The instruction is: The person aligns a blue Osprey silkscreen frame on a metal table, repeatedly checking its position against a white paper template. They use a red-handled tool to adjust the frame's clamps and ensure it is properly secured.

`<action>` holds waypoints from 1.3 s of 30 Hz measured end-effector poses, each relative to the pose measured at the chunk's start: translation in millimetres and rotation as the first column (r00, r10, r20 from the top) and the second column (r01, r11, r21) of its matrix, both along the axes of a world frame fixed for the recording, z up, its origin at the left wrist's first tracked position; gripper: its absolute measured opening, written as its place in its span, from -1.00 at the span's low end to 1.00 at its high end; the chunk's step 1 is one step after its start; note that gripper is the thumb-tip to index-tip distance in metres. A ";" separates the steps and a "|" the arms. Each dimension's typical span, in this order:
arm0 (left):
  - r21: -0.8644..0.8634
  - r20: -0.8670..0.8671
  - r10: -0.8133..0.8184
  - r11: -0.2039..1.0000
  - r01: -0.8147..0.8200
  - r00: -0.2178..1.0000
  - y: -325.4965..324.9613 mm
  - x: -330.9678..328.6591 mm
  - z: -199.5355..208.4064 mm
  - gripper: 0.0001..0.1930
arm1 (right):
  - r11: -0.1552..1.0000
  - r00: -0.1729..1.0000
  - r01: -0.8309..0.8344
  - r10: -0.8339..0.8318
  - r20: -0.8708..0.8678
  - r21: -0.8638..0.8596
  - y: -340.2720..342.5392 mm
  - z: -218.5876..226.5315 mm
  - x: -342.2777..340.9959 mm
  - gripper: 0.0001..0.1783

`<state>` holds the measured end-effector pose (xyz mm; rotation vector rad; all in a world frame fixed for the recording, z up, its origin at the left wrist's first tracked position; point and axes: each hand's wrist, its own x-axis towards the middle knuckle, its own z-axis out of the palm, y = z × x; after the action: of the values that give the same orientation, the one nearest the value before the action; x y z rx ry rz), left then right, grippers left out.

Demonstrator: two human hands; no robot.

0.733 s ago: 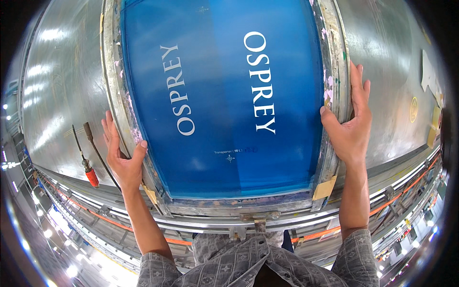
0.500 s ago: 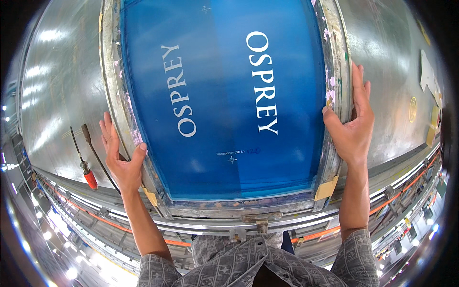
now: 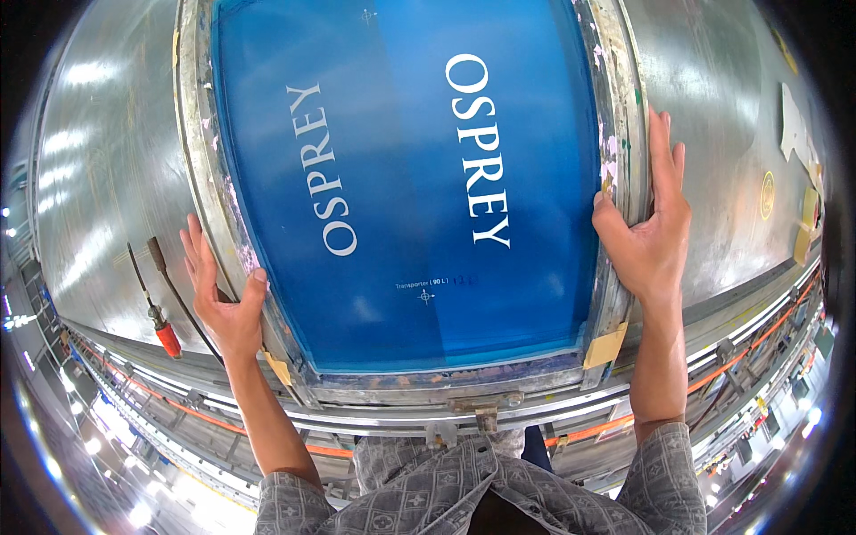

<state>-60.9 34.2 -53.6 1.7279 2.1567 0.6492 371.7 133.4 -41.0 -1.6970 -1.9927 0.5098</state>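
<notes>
In front of me lies a screen-printing screen: blue mesh point(image 3: 401, 196) with white lettering, stretched in a worn metal frame point(image 3: 615, 98). My left hand point(image 3: 227, 312) grips the frame's left side near its close corner, thumb on top and fingers along the outer edge. On the right side, a little farther up, my right hand point(image 3: 655, 236) holds the frame the same way. The undersides of the fingers are partly hidden. Flecks of pink and white residue cling to the frame, and yellowish tape point(image 3: 605, 346) covers its near right corner.
The screen is over a long metal table point(image 3: 107, 160). A red-handled screwdriver point(image 3: 166, 339) and a dark-handled thin tool point(image 3: 159, 254) lie left of my left hand. A white torn piece point(image 3: 794, 123) sits at the far right. A metal rail point(image 3: 357, 419) runs along the near edge.
The far end of the screen appears slightly farther left, and the whole view has tilted a little. Both hands keep the same hold on the frame.
</notes>
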 end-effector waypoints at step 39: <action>-0.158 -0.120 -0.555 0.829 0.536 0.823 -6.1 184.5 18.0 -0.41 | 0.995 0.984 -0.012 -0.006 0.180 0.100 -19.2 -1.8 -5.5 -0.13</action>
<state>123.6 28.1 -35.6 2.2508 1.6049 0.2251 366.1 114.2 -42.8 -1.7309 -2.1084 0.2590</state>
